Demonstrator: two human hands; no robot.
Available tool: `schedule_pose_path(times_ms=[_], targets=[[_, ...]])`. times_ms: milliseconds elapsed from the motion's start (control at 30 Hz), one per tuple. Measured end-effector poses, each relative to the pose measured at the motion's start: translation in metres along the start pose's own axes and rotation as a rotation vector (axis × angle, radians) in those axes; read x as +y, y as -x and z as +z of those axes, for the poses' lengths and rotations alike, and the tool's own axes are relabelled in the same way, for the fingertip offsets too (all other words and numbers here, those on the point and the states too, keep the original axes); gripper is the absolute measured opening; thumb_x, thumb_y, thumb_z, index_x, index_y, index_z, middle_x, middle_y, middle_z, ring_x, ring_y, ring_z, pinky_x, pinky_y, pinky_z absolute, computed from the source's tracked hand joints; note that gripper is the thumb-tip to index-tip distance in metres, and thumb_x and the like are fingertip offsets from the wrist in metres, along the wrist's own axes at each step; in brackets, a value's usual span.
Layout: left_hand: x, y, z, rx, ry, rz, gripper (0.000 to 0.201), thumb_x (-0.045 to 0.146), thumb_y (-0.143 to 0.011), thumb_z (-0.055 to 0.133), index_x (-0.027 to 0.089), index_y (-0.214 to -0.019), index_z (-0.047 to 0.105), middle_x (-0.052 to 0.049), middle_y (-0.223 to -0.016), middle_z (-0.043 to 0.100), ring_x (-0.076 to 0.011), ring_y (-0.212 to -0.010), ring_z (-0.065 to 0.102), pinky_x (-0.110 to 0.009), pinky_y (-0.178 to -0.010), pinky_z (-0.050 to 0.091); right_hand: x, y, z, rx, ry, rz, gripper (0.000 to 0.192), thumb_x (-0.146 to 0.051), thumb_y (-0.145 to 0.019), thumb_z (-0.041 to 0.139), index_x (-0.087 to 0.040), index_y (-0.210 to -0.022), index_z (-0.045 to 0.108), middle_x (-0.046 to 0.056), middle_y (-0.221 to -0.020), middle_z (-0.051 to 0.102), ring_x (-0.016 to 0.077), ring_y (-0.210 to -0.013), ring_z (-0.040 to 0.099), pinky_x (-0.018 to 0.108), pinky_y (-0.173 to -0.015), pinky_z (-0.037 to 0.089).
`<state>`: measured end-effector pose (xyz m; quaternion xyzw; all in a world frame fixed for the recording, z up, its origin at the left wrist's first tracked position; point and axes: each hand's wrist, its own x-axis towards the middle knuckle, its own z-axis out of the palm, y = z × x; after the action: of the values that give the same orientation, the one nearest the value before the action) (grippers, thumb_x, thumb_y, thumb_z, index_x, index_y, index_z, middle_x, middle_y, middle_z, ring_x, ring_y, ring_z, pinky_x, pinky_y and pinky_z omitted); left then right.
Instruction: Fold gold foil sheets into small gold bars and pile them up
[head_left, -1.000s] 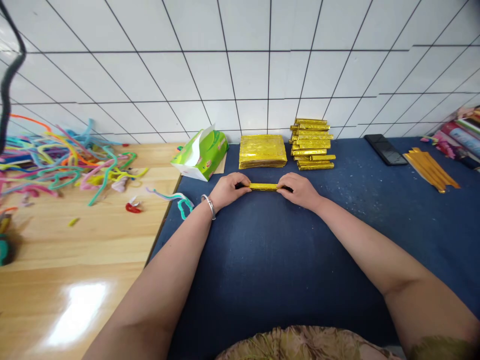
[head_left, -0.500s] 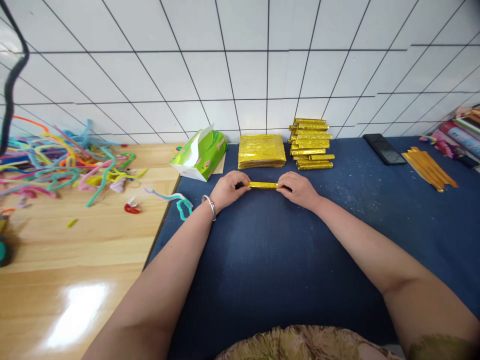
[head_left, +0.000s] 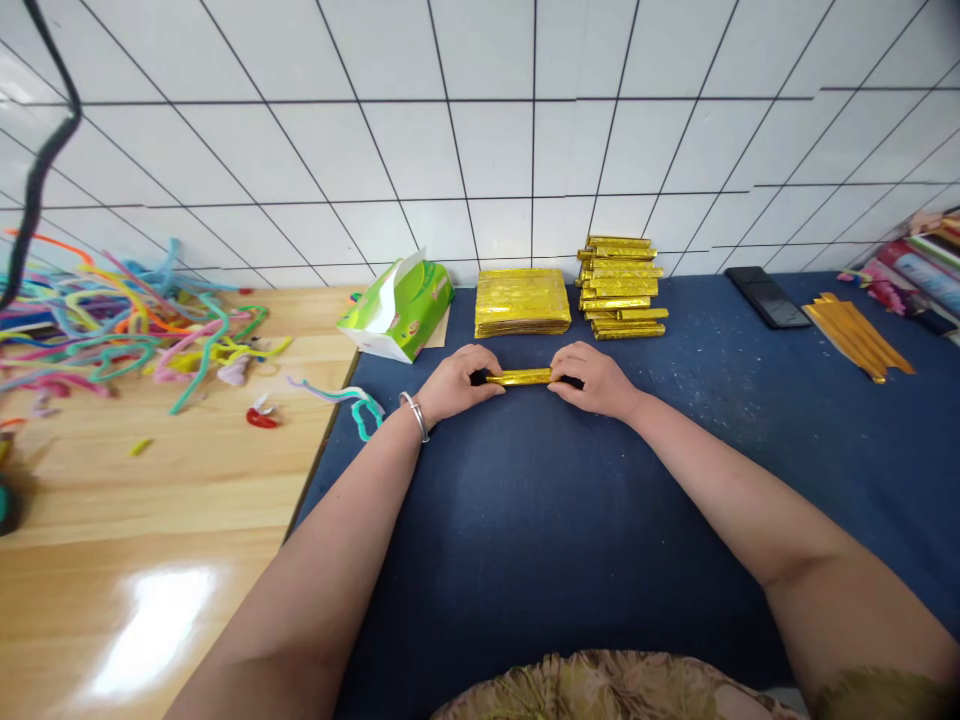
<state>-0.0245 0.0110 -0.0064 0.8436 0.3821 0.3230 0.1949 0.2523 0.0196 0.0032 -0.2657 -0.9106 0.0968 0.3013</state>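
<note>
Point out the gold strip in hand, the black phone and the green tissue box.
Gold strip (head_left: 527, 377): head view, middle of its visible length.
Black phone (head_left: 767, 297): head view, its upper surface.
Green tissue box (head_left: 424, 308): head view, its printed side.

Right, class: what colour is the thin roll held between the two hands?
The roll is shiny gold, seen best in the head view.

Counter (head_left: 525, 540), blue beside wood
On blue: gold sheet stack (head_left: 522, 298), gold rolls (head_left: 619, 287), phone (head_left: 766, 297). On wood: tangled fuzzy stems (head_left: 133, 305).
</note>
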Motion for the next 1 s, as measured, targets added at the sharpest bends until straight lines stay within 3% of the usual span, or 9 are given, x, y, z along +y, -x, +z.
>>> schedule_pose_path(times_ms=[133, 500, 1000], targets=[[0.0016, -0.0009, 0.0001, -0.023, 0.053, 0.023, 0.013, 0.029, -0.078, 0.067, 0.018, -0.074, 0.062, -0.002, -0.082, 0.061, -0.0154, -0.084, 0.056, -0.032, -0.083, 0.045, -0.0007, -0.0004, 0.0001, -0.003, -0.022, -0.003, 0.004, -0.022, -0.083, 0.056, -0.022, -0.083, 0.061, 0.005, -0.091, 0.062, 0.0188, -0.090, 0.055, 0.035, -0.084, 0.045], [0.0050, 0.0000, 0.0015, -0.010, 0.051, -0.040, 0.014, 0.023, -0.077, 0.066, 0.019, -0.089, 0.062, -0.003, -0.092, 0.061, -0.0140, -0.081, 0.056, -0.029, -0.074, 0.048, 0.0015, 0.0011, 0.0026, -0.037, -0.030, 0.065, 0.004, -0.021, -0.082, 0.057, -0.022, -0.085, 0.058, 0.004, -0.093, 0.064, 0.0193, -0.089, 0.056, 0.035, -0.081, 0.045], [0.0020, -0.0010, 0.0050, 0.031, -0.012, -0.108, 0.012, 0.025, -0.078, 0.064, 0.020, -0.088, 0.062, -0.002, -0.089, 0.062, -0.0156, -0.084, 0.058, -0.031, -0.078, 0.047, 0.0035, 0.0004, 0.0067, 0.013, 0.025, 0.126, 0.005, -0.024, -0.083, 0.058, -0.022, -0.088, 0.059, 0.003, -0.089, 0.065, 0.0194, -0.087, 0.055, 0.035, -0.080, 0.044]])
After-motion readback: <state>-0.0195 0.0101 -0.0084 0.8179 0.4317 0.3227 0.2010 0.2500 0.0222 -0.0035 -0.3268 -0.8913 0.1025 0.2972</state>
